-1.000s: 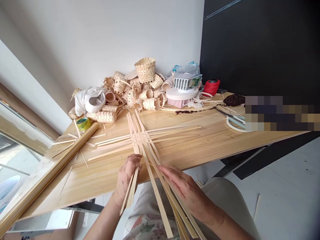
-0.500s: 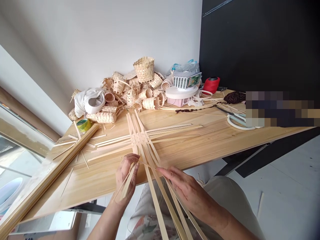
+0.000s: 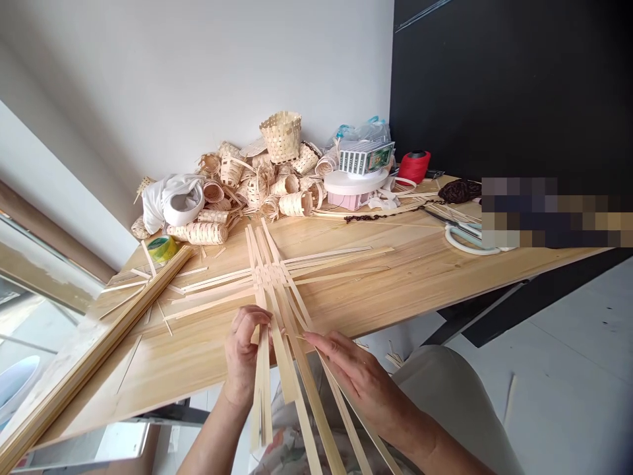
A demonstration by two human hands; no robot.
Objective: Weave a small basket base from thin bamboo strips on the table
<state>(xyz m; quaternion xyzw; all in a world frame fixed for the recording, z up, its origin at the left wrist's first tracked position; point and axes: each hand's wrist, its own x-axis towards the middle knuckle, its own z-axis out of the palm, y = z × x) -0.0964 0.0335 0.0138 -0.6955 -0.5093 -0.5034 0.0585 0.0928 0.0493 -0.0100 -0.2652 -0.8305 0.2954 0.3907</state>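
From my head view, the back of the bench is crowded: a heap of small baskets lies against the wall, with a larger basket upright on top. To the heap's left I see a white cloth and, nearer, a roll of tape beside the far end of a bundle of sticks, which slants down the bench's left side among loose offcuts. To the heap's right are a round stand carrying a pack, a red spool, dark yarn and scissors, partly covered by a blurred patch. The woven strips lie mid-bench, in front of the heap, crossed in a small checked square; their near ends run past the bench's front edge, over the lap, and fill the space between the hands. The left hand is raised near that edge, fingers curled, its grip closed around the leftmost strips, whose tails hang below. The right hand reaches in from the right, palm partly turned down, fingers nearly straight and together, fingertips at a thin strip crossing the others; I can't tell whether its grip pinches it.
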